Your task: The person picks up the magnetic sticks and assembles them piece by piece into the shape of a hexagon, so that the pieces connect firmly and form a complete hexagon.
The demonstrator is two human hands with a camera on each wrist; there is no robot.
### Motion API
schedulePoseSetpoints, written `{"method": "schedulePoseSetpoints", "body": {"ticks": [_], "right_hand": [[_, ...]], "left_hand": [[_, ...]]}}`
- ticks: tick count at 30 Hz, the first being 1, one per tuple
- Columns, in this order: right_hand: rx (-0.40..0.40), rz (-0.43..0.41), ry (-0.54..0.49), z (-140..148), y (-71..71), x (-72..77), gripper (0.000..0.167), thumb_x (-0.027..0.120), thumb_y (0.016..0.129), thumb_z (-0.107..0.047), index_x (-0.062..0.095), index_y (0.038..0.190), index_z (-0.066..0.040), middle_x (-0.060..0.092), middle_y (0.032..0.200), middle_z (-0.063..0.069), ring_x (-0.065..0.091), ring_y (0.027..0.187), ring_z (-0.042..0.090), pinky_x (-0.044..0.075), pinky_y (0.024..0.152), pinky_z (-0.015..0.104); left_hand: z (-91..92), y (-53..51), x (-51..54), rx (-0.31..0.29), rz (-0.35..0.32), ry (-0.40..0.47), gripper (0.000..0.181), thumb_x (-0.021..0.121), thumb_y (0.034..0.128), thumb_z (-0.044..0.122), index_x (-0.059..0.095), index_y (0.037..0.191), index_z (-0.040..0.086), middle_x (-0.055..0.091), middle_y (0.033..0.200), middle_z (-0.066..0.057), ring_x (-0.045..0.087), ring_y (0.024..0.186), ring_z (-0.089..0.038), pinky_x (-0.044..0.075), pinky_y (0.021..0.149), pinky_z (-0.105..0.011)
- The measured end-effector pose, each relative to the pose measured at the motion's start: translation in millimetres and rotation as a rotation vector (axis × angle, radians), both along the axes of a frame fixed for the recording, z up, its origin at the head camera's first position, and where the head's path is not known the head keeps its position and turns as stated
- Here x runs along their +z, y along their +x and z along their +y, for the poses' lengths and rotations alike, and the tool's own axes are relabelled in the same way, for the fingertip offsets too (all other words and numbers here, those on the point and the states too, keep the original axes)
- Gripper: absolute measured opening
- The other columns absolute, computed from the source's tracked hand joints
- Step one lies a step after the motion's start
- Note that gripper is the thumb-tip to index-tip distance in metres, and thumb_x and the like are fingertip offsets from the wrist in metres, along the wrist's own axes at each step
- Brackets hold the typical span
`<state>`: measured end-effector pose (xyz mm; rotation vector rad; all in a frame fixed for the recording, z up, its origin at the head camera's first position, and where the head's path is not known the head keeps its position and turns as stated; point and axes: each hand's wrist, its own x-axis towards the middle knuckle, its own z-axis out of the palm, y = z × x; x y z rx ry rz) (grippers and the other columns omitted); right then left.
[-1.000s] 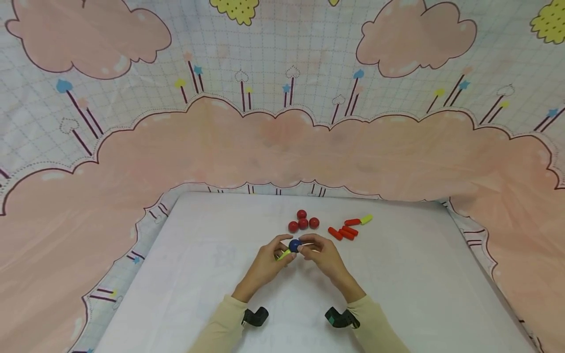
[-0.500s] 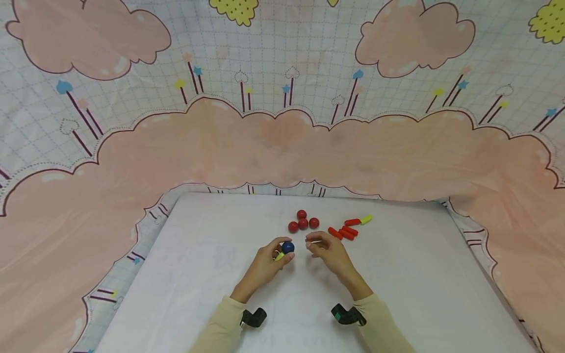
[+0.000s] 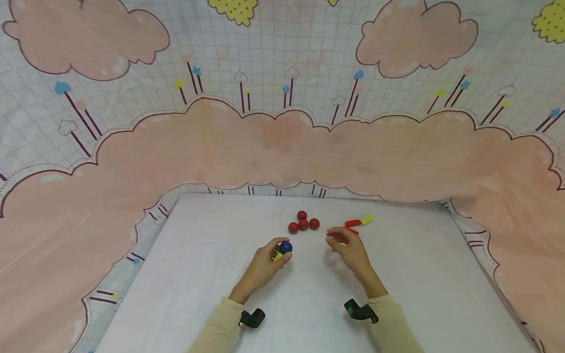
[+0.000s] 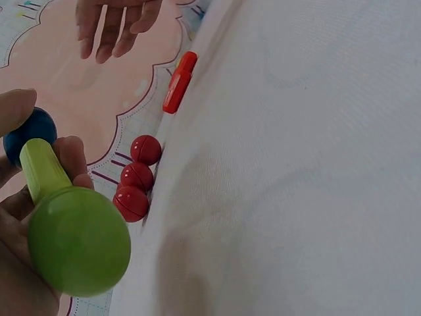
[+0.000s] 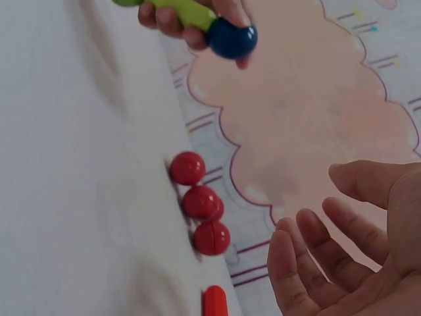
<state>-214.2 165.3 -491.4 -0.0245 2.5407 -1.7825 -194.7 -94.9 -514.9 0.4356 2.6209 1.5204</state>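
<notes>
My left hand (image 3: 264,262) grips a joined toy piece above the table. It has a yellow-green rod (image 4: 43,164) with a blue ball (image 3: 286,247) at one end and a larger-looking green ball (image 4: 79,241) at the other; the fingers cover part of the rod. To the right, my right hand (image 3: 351,250) hovers with loosely bent fingers and nothing between them. It is nearest to the red rods (image 3: 352,223), some of which it hides in the head view. A loose yellow-green rod (image 3: 367,220) lies end to end with one of them.
Several red balls (image 3: 303,224) sit in a tight cluster beyond the hands. The white tabletop (image 3: 198,274) ends at a patterned cloth (image 3: 287,152) hanging behind it. Both forearms carry small black wrist cameras (image 3: 252,318).
The right hand has let go of the blue ball and moved right to the red rods. Still holding the joined piece, the left hand has shifted slightly left.
</notes>
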Motion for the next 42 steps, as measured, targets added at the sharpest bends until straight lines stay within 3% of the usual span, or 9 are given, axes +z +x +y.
{"method": "schedulePoseSetpoints", "body": {"ticks": [12, 21, 29, 42], "right_hand": [[-0.09, 0.026, 0.024, 28, -7.7, -6.6, 0.038, 0.069, 0.092, -0.021, 0.061, 0.126, -0.004, 0.064, 0.123, 0.013, 0.058, 0.11, 0.025, 0.055, 0.078, 0.023], [-0.18, 0.078, 0.198, 46, -11.4, -13.0, 0.034, 0.069, 0.092, -0.023, 0.064, 0.123, -0.008, 0.065, 0.123, 0.013, 0.06, 0.116, 0.03, 0.051, 0.084, 0.032], [-0.193, 0.069, 0.269, 56, -13.1, -22.2, 0.041, 0.066, 0.093, -0.021, 0.059, 0.129, -0.005, 0.06, 0.131, 0.019, 0.056, 0.118, 0.035, 0.055, 0.087, 0.045], [-0.207, 0.039, 0.342, 59, -27.0, -34.7, 0.042, 0.067, 0.092, -0.018, 0.059, 0.129, -0.001, 0.059, 0.127, 0.024, 0.056, 0.115, 0.038, 0.05, 0.093, 0.049]], "left_hand": [[-1.2, 0.3, -1.7, -0.006, 0.0, 0.003, 0.048, 0.064, 0.0951, 0.035, 0.053, 0.136, 0.014, 0.061, 0.086, 0.002, 0.056, 0.071, -0.009, 0.046, 0.06, -0.02], [-1.1, -1.3, -2.1, -0.007, 0.007, -0.006, 0.049, 0.064, 0.0949, 0.037, 0.054, 0.136, 0.014, 0.06, 0.089, 0.0, 0.056, 0.073, -0.012, 0.047, 0.061, -0.021], [-1.9, -1.3, -5.5, -0.008, 0.002, 0.003, 0.049, 0.064, 0.0946, 0.038, 0.054, 0.136, 0.014, 0.06, 0.089, 0.001, 0.056, 0.073, -0.011, 0.046, 0.06, -0.021], [-2.0, -1.3, -5.4, -0.016, 0.011, -0.001, 0.05, 0.063, 0.0949, 0.04, 0.054, 0.136, 0.014, 0.059, 0.088, 0.001, 0.055, 0.072, -0.01, 0.046, 0.06, -0.021]]}}
